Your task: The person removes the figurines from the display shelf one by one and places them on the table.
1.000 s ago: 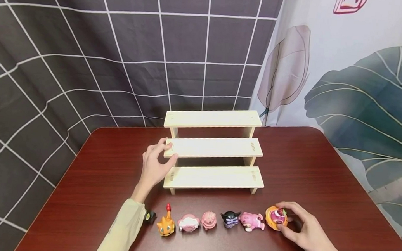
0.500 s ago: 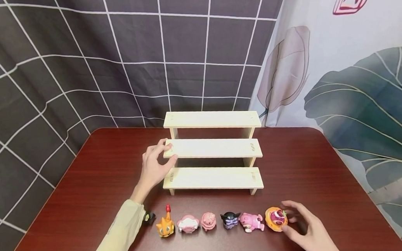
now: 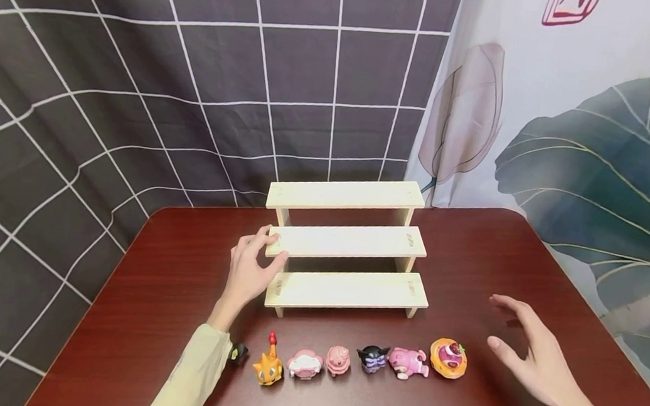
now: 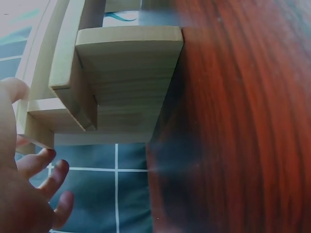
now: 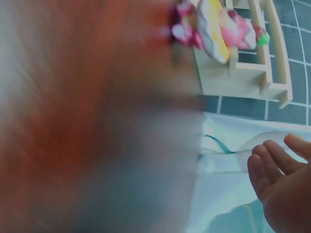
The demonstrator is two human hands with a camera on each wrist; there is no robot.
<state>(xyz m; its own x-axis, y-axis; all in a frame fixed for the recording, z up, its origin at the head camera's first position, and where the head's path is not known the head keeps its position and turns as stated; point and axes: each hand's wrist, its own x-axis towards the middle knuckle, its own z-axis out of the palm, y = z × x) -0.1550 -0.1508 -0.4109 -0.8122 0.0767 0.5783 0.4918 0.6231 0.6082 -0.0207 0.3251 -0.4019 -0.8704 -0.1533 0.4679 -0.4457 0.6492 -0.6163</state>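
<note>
A three-tier wooden display stand (image 3: 347, 241) stands on the table. My left hand (image 3: 249, 270) grips the left end of its middle board, thumb at the front edge; in the left wrist view several of that hand's fingers (image 4: 38, 165) spread beside the board's end. My right hand (image 3: 540, 356) hovers over the table with fingers apart, holding nothing. Nearest to it lies a round orange figurine with a berry-topped pink middle (image 3: 449, 358), also visible in the right wrist view. Left of that lies a pink figurine (image 3: 409, 363).
Farther left in the row are a black-eared figurine (image 3: 373, 360), two pink ones, an orange cat-like figurine with a red-tipped tail (image 3: 269, 367) and a small dark item (image 3: 238, 353) partly behind my left sleeve. Dark checked cloth (image 3: 311, 70) hangs behind the table (image 3: 179, 268).
My right hand has let go of the round orange figurine and moved away to the right, its fingers spreading. The left hand keeps its grip on the stand.
</note>
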